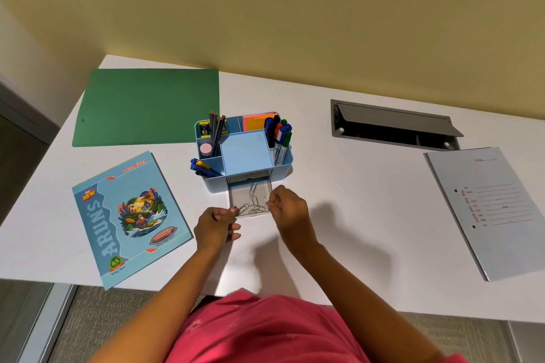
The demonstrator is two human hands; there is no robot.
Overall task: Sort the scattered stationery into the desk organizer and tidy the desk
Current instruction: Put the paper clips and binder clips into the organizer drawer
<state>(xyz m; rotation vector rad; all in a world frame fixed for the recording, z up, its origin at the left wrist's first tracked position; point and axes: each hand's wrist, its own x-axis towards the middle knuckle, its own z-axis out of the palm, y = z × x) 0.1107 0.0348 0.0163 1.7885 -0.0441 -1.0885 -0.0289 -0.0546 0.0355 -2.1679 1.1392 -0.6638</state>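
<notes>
Nearest the person, the right hand [290, 209] pinches a paper clip [266, 199] between thumb and fingertips, just over the right edge of the clear drawer [236, 194]. The left hand [216, 225] has its fingers curled at the drawer's near left corner; whether it grips the drawer or a clip cannot be told. Other clips [254, 207] lie in the drawer, which stands open from the blue organizer [247, 153] holding pencils [216, 130] and markers [280, 135] behind. The paper clip is probably featherlight, stiff and smooth, apt to slip or snag its neighbours, so a fingertip pinch across its flat loops suits it best.
</notes>
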